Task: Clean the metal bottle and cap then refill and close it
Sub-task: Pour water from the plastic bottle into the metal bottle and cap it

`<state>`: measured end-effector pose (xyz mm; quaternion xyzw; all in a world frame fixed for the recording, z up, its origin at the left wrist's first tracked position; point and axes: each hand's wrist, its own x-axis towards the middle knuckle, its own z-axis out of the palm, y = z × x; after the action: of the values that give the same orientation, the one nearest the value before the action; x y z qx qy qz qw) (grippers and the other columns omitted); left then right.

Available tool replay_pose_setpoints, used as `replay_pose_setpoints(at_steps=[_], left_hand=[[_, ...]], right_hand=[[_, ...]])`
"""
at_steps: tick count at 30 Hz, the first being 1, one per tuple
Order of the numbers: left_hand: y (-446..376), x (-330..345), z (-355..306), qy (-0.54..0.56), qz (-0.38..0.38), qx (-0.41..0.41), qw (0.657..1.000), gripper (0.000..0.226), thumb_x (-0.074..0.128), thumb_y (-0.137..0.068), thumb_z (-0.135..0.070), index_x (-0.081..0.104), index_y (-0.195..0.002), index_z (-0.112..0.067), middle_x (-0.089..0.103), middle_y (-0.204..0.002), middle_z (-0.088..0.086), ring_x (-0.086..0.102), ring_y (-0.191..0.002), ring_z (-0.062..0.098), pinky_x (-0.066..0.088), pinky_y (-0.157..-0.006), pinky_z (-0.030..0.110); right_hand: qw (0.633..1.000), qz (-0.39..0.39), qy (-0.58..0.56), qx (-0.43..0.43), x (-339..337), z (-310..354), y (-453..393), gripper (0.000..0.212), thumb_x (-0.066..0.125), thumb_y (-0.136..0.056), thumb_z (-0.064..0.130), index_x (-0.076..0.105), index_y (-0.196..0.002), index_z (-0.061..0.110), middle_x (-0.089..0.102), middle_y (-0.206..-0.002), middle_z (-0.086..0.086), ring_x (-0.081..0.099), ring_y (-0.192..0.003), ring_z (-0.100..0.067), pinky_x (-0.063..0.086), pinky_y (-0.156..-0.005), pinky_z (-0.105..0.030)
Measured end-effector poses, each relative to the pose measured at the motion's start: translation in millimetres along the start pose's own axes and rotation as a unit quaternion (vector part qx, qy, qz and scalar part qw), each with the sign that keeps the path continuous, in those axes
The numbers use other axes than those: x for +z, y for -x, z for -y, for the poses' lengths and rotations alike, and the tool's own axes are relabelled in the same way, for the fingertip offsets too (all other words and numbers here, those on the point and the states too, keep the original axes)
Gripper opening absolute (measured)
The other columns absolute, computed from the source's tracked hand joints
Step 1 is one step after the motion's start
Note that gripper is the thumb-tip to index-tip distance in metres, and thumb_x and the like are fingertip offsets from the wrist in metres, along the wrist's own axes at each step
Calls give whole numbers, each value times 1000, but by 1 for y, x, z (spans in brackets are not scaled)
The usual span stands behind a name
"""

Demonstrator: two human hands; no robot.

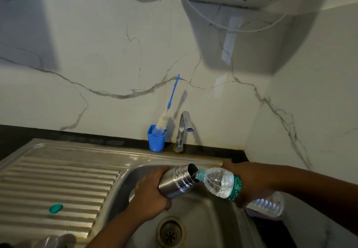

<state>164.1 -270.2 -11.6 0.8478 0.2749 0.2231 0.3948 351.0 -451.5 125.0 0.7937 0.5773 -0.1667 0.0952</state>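
- Refill step, head view: left hand [153, 193] wraps fingers round the metal bottle [177, 182], tilted over the sink [213, 209]; right hand [249, 185] grips the plastic water bottle [222, 184], its neck at the metal bottle's mouth.
- Next move, judged: keep the mouths aligned until full, then fit the cap; no metal cap is identifiable.
- Surroundings: teal cap [56, 208] on the ribbed drainboard [58, 180]; tap [183, 129], blue cup [156, 138] with bottle brush [164, 120], marble-pattern wall [96, 63].

We see a dim, cool-toned scene, with heavy shadows on the white veined marble wall [108, 58] far above the left hand [149, 195]. Glare streaks the ribbed steel draining board [58, 178] left of that hand. Wide-angle bending curves the edges, and the lower-left corner is blurred.
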Motion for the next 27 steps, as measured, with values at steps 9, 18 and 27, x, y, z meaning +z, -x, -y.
replay_pose_setpoints(at_steps=[9,18,27], left_hand=[[3,1,3,-21,30,-28,999,91,73,-41,-29,47,-127,-44,55,-112,-20,55,-103,8,49,-91,39],[7,1,6,-30,38,-42,998,90,79,-48,-22,46,-130,-40,52,-111,-17,54,-102,10,48,-91,41],[10,0,11,-30,27,-67,997,93,82,-47,-17,49,-132,-37,54,-109,-16,56,-102,14,48,-90,41]], right_hand=[[1000,17,12,5,9,0,-7,81,81,-65,36,32,-129,29,53,-108,12,55,-99,-8,48,-81,-21],[999,31,9,12,17,5,-15,78,80,-67,32,32,-128,28,45,-92,19,51,-87,0,37,-68,-8],[998,39,56,5,15,17,-20,70,77,-73,34,35,-128,21,37,-78,20,46,-75,0,30,-56,-3]])
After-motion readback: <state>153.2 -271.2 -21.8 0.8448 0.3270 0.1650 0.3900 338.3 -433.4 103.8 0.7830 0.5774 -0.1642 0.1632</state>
